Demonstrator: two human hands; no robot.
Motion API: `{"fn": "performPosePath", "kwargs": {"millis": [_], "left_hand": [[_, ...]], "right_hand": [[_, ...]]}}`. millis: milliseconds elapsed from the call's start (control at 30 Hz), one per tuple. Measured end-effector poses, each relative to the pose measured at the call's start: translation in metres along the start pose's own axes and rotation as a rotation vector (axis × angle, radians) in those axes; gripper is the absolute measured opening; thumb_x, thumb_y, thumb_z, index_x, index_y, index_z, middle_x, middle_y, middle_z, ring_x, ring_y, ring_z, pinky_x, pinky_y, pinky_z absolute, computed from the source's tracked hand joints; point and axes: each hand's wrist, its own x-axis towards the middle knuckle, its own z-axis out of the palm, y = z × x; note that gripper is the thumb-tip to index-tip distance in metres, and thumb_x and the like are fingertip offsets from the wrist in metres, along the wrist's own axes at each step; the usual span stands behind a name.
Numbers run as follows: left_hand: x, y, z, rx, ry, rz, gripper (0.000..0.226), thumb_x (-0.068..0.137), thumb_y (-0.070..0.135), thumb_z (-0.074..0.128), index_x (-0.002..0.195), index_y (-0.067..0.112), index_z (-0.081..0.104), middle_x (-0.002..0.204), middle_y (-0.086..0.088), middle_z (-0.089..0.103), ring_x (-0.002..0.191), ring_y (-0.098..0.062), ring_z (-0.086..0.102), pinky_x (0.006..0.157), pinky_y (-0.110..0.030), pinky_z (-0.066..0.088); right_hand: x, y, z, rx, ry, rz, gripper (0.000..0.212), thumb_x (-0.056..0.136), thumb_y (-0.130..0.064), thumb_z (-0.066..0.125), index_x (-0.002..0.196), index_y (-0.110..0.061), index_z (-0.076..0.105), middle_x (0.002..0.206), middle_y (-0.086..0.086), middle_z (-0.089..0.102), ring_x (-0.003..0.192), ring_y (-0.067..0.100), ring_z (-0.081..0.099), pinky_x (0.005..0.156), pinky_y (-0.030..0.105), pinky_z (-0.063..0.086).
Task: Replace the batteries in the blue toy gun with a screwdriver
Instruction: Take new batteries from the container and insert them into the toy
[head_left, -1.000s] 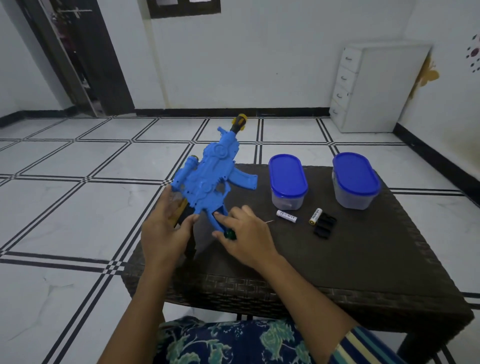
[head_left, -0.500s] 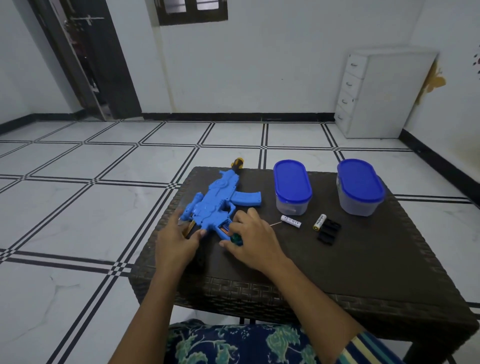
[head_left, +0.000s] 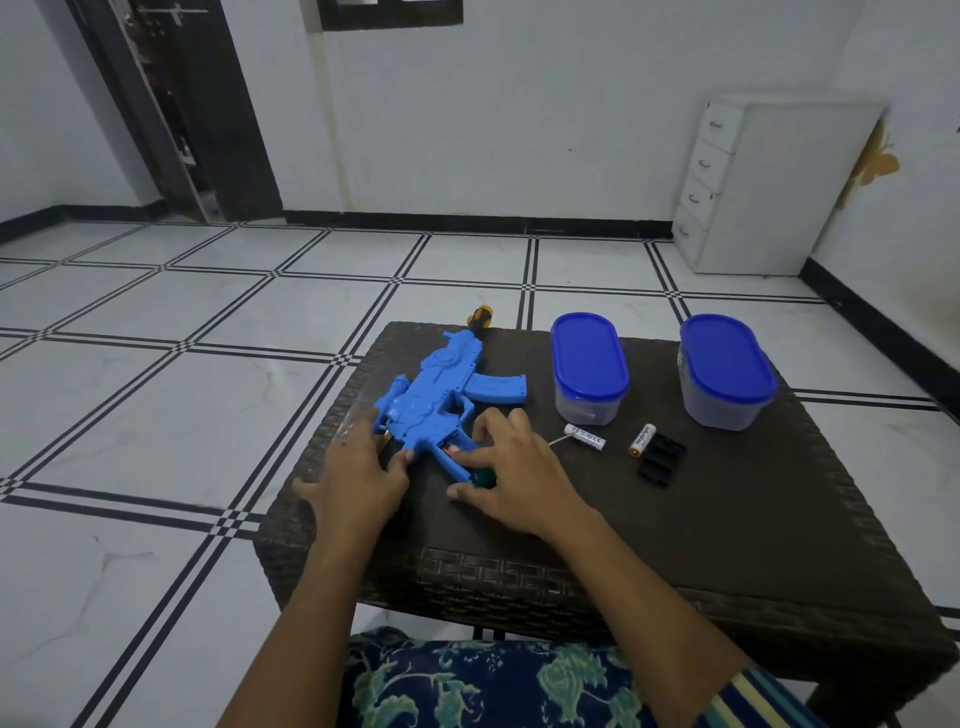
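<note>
From my head camera, the blue toy gun lies flat on the wicker table, its grip end under my fingers. My left hand rests spread and open on the rear of the gun, pinning it down without closing around it. My right hand curls over the green handle of the screwdriver, which sits beneath my palm; its thin shaft pokes out past my knuckles toward the white battery. My fingertips touch the grip, where a reddish opening shows.

I think the main risks are these: the gun sits near the table's left edge, so a hard push could slide it off; the shaft tip is just beside the white battery and could send it rolling; and I cannot see any loose screw, which would vanish easily into the weave.

Beyond my right hand lie a gold-tipped battery and a black ribbed cover. Both batteries carry printing, too small to read. Two blue-lidded tubs bear no visible label.
</note>
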Motion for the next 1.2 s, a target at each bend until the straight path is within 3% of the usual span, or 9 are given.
{"fn": "performPosePath", "kwargs": {"millis": [133,200,333,500,667,800,900,1000,1200], "left_hand": [[-0.006,0.005,0.001,0.047,0.011,0.007,0.057,0.087,0.038,0.059,0.138,0.041,0.033,0.134,0.006,0.054,0.131,-0.021,0.038,0.102,-0.07,0.02],[-0.013,0.013,0.001,0.139,0.016,0.106,0.049,0.089,0.03,0.056,0.134,0.042,0.04,0.148,0.01,0.038,0.135,-0.021,0.028,0.102,-0.073,0.017],[-0.025,0.034,0.003,0.23,-0.043,0.252,0.024,0.09,0.028,0.046,0.102,0.039,0.063,0.16,0.011,0.006,0.142,-0.02,0.012,0.101,-0.077,0.007],[-0.028,0.048,0.007,0.34,-0.082,0.23,0.031,0.094,0.032,0.03,0.087,0.031,0.06,0.161,0.005,-0.011,0.147,-0.021,-0.005,0.093,-0.082,-0.002],[-0.027,0.058,0.013,0.363,-0.148,0.215,0.028,0.097,0.028,0.028,0.081,0.024,0.05,0.159,0.002,-0.02,0.145,-0.02,-0.02,0.089,-0.084,-0.004],[-0.025,0.06,0.013,0.254,-0.218,0.148,0.027,0.097,0.026,0.033,0.088,0.02,0.058,0.159,0.003,-0.017,0.145,-0.018,-0.02,0.094,-0.083,-0.002],[-0.024,0.059,0.007,0.189,-0.216,0.135,0.028,0.096,0.022,0.033,0.094,0.021,0.062,0.16,0.008,-0.013,0.146,-0.018,-0.015,0.095,-0.083,0.002],[-0.023,0.057,0.001,0.276,-0.188,0.161,0.03,0.095,0.021,0.033,0.093,0.027,0.063,0.159,0.01,-0.017,0.146,-0.018,-0.019,0.092,-0.085,0.004],[-0.026,0.062,0.003,0.364,-0.228,0.134,0.024,0.095,0.026,0.04,0.089,0.03,0.063,0.157,0.008,-0.025,0.143,-0.02,-0.026,0.089,-0.086,0.004]], "right_hand": [[0.0,-0.002,-0.001,0.037,0.096,-0.007,0.044,0.073,-0.056,0.075,0.099,-0.021,0.077,0.107,-0.006,0.044,0.096,0.011,0.031,0.076,0.027,0.035],[-0.001,-0.003,0.0,0.034,0.116,0.004,0.043,0.069,-0.055,0.077,0.089,-0.017,0.077,0.103,-0.005,0.046,0.095,0.013,0.034,0.073,0.027,0.035],[-0.003,-0.007,0.003,0.027,0.175,0.003,0.032,0.071,-0.043,0.081,0.085,-0.015,0.076,0.099,-0.003,0.05,0.091,0.016,0.038,0.066,0.03,0.04],[-0.006,-0.008,0.007,0.004,0.227,0.007,0.017,0.068,-0.025,0.081,0.077,-0.013,0.074,0.09,-0.002,0.051,0.083,0.018,0.041,0.056,0.032,0.042],[-0.007,-0.008,0.011,0.005,0.214,0.023,0.012,0.061,-0.001,0.067,0.07,-0.009,0.066,0.085,-0.002,0.047,0.081,0.018,0.038,0.054,0.031,0.029],[-0.008,-0.008,0.007,0.021,0.198,0.037,0.012,0.07,-0.004,0.066,0.08,-0.008,0.069,0.088,0.0,0.049,0.085,0.02,0.039,0.058,0.032,0.031],[-0.009,-0.009,0.007,0.031,0.206,0.044,0.012,0.075,-0.02,0.072,0.081,-0.009,0.071,0.087,0.0,0.05,0.085,0.021,0.041,0.058,0.032,0.034],[-0.007,-0.01,0.011,0.01,0.221,0.057,0.022,0.073,-0.032,0.078,0.077,-0.011,0.071,0.084,-0.002,0.05,0.082,0.018,0.04,0.057,0.031,0.033],[-0.007,-0.012,0.014,-0.006,0.265,0.067,0.021,0.07,-0.024,0.079,0.065,-0.01,0.063,0.077,-0.003,0.048,0.077,0.015,0.034,0.054,0.031,0.028]]}}
